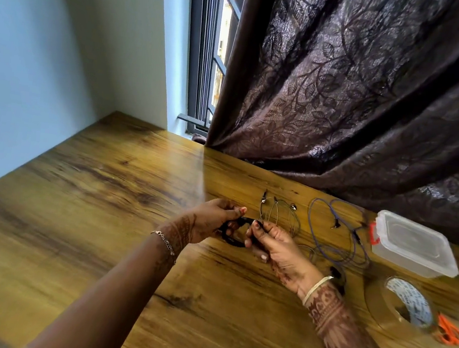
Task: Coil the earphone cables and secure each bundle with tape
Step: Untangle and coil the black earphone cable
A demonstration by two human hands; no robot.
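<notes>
– Both forearms reach in from the bottom edge. What lies under them?

– Wooden table [106, 188], wide and bare on the left as far as the pale wall. Its far edge meets the wall and window on the left, and a dark leaf-patterned curtain [361, 88] on the right, whose hem drapes onto the tabletop.

– And the right side?

– Crowded. A clear lidded plastic container [414, 245] sits by the curtain, and a tape roll [408, 300] lies flat nearer the person. Orange scissors [450, 332] are just beside the roll, close to the frame's right edge.

– The hands?

– They meet above the middle of the table. The left hand [211, 220] has its fingers curled and thumb pressed down, pinching the left side of a black earphone cable [232, 242] wound into a small loop. The right hand [279, 251] pinches the loop's upper right end between thumb and forefinger, its other fingers curled.

– How does the loop lie?

– Oval, with its opening facing the camera and its long axis running across from hand to hand.

– Other cables?

– A purple earphone cable [309, 217] sprawls in loose rings between the right hand and the container. A thin grey earphone cable [276, 207] lies just beyond the hands, its plugs pointing toward the curtain.
</notes>
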